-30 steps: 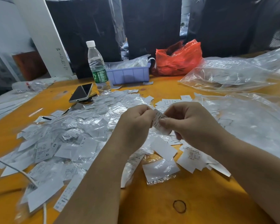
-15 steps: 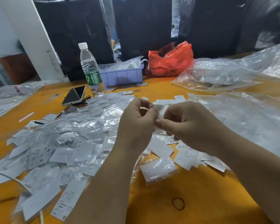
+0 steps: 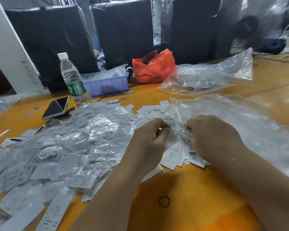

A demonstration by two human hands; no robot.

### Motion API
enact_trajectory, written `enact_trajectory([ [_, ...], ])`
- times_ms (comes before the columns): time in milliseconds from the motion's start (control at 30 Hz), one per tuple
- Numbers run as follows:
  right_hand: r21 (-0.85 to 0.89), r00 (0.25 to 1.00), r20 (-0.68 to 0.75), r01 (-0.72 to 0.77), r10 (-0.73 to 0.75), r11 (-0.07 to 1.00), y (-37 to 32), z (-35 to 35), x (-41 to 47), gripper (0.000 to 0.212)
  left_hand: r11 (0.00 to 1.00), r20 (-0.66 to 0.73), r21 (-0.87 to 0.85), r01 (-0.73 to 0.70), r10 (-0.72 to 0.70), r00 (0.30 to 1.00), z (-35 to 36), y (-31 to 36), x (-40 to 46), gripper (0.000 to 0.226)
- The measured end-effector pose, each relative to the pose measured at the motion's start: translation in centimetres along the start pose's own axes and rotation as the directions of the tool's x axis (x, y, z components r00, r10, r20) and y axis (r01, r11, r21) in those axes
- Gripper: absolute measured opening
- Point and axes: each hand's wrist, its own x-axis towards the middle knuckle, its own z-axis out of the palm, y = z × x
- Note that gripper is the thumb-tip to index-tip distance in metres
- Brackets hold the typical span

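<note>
My left hand (image 3: 148,140) and my right hand (image 3: 213,139) hover over the orange table (image 3: 198,197), a little apart. Between them hangs a small clear sleeve with a printed label (image 3: 178,130); each hand pinches one side of it with curled fingers. Below the hands lies a small stack of bare white labels (image 3: 173,155). A wide heap of sleeved labels (image 3: 65,139) covers the table to the left.
A large clear bag (image 3: 240,127) lies at the right, another clear bag (image 3: 207,77) behind it. At the back stand a red bag (image 3: 153,69), a blue tray (image 3: 107,84) and a water bottle (image 3: 72,79). A phone (image 3: 56,107) and a rubber band (image 3: 164,201) lie on the table.
My hands were pressed together on a folded label; now they are drawn apart with the sleeve and label spread between them. The view has tilted upward.
</note>
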Motion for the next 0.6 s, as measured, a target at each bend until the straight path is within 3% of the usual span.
enact_trajectory([
  [133, -0.067, 0.992, 0.119, -0.043, 0.051, 0.997, -0.9, 0.0, -0.5, 0.017, 1.0, 0.008, 0.019, -0.016, 0.016, 1.0, -0.2, 0.1, -0.1, 0.017],
  [367, -0.004, 0.998, 0.068, -0.005, 0.006, 1.0, -1.5, 0.2, -0.4, 0.021, 0.999, 0.041, 0.028, -0.025, 0.023, 0.999, -0.1, 0.0, -0.1, 0.019],
  [500, 0.031, 0.998, -0.062, -0.013, 0.015, 0.999, -1.6, 0.2, -0.4, 0.03, 0.997, -0.06, 0.08, -0.004, 0.009, 0.998, -0.4, -0.3, 0.3, 0.017],
  [600, 0.103, 0.976, -0.214, 0.073, -0.05, 0.992, -1.6, 0.1, -0.4, 0.039, 0.997, -0.178, 0.064, 0.053, -0.041, 0.983, -0.9, -0.7, 0.7, 0.018],
])
